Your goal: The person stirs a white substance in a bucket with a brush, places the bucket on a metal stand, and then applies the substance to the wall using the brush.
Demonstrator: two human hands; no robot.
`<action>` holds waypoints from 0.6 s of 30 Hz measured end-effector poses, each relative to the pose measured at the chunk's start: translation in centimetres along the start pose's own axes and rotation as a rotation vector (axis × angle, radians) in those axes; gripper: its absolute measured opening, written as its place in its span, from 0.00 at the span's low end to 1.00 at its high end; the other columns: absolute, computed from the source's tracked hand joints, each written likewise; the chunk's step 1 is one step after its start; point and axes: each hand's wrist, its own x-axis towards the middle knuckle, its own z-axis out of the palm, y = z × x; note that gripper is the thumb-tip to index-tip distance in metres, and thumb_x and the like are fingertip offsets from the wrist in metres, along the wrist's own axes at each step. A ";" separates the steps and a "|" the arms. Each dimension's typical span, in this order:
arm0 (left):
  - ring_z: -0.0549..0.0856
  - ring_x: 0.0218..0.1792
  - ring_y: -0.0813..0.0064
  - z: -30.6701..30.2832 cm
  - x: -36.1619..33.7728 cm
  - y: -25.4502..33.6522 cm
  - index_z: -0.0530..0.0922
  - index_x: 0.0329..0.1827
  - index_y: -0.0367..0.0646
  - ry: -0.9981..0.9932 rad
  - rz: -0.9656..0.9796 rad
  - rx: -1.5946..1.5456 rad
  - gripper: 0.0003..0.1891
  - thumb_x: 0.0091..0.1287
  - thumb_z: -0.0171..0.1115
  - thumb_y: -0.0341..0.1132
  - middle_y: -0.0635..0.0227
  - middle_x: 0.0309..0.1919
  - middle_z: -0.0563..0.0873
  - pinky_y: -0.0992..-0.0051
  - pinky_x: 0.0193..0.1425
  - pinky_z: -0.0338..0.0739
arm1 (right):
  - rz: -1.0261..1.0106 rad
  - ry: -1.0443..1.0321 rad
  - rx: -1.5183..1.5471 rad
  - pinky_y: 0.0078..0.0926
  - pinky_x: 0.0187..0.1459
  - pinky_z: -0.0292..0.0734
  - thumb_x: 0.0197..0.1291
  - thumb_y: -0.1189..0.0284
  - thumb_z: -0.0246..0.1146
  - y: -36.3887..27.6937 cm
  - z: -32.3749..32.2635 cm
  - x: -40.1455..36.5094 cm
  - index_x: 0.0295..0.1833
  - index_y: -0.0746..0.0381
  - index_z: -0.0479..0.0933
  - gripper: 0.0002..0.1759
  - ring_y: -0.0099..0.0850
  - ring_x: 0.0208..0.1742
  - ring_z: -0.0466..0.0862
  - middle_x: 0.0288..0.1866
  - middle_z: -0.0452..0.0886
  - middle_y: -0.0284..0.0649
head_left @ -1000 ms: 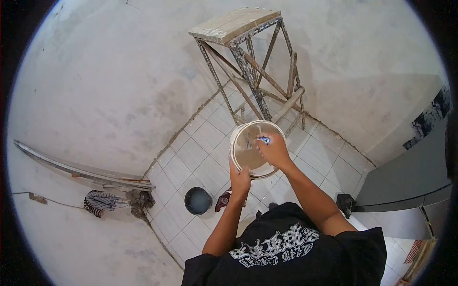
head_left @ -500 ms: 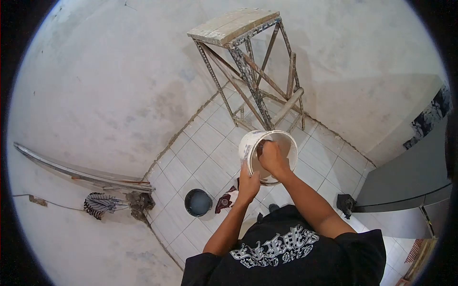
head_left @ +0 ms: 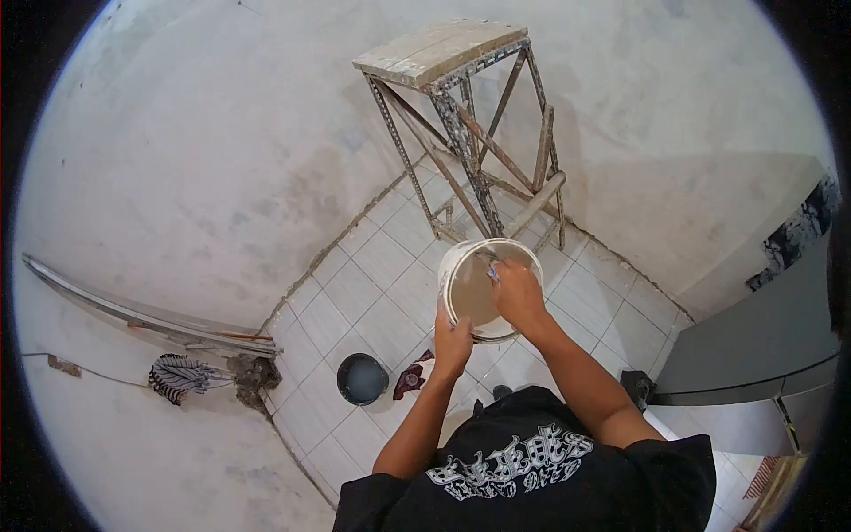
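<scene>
A white bucket (head_left: pixel 449 277) with greyish-brown contents is held up in front of my body, its opening tilted toward me. My left hand (head_left: pixel 452 337) grips the bucket's near left rim. Inside the opening, my right hand (head_left: pixel 517 291) is closed around a small tool (head_left: pixel 491 264), only partly visible, with a bluish bit at my fingers. The tool's far end is near the contents and the inner wall.
A paint-spattered scaffold stand (head_left: pixel 443 53) stands in the corner. On the tiled floor are a dark bucket of liquid (head_left: pixel 363 379) and a maroon-and-white cloth (head_left: pixel 413 376). Long metal strips (head_left: pixel 142 312) and a striped cloth (head_left: pixel 180 377) lie left; a grey cabinet (head_left: pixel 753 328) is right.
My right hand has shifted right and turned within the bucket, and the tool now shows at its fingers. The bucket has moved slightly left with my left hand.
</scene>
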 end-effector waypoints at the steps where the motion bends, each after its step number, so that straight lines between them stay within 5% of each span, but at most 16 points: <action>1: 0.81 0.58 0.64 -0.2 0.1 -0.2 0.65 0.73 0.35 -0.054 -0.006 -0.015 0.33 0.59 0.50 0.21 0.54 0.58 0.81 0.69 0.65 0.74 | 0.058 -0.010 0.030 0.51 0.49 0.80 0.57 0.78 0.62 0.0 0.3 0.1 0.43 0.71 0.83 0.10 0.59 0.45 0.85 0.42 0.84 0.59; 3: 0.81 0.56 0.65 -0.6 0.7 -0.2 0.66 0.72 0.35 -0.103 -0.006 -0.026 0.32 0.59 0.50 0.22 0.54 0.57 0.81 0.69 0.64 0.74 | 0.109 -0.019 0.065 0.51 0.49 0.80 0.56 0.78 0.62 -0.6 0.0 0.5 0.43 0.72 0.83 0.11 0.59 0.45 0.85 0.43 0.85 0.59; 5: 0.81 0.54 0.68 -1.1 1.1 -0.3 0.67 0.70 0.33 -0.211 0.198 0.152 0.31 0.58 0.51 0.23 0.57 0.55 0.81 0.70 0.62 0.76 | 0.141 -0.128 0.009 0.49 0.50 0.81 0.54 0.78 0.63 -1.6 -1.3 0.7 0.45 0.72 0.83 0.13 0.58 0.46 0.85 0.43 0.85 0.61; 18: 0.79 0.59 0.65 1.1 1.0 2.0 0.66 0.70 0.32 -0.189 0.058 0.022 0.30 0.61 0.51 0.23 0.55 0.57 0.81 0.69 0.68 0.72 | 0.083 -0.029 0.168 0.46 0.47 0.82 0.55 0.72 0.67 0.4 -5.6 2.5 0.43 0.71 0.85 0.14 0.55 0.43 0.87 0.40 0.85 0.61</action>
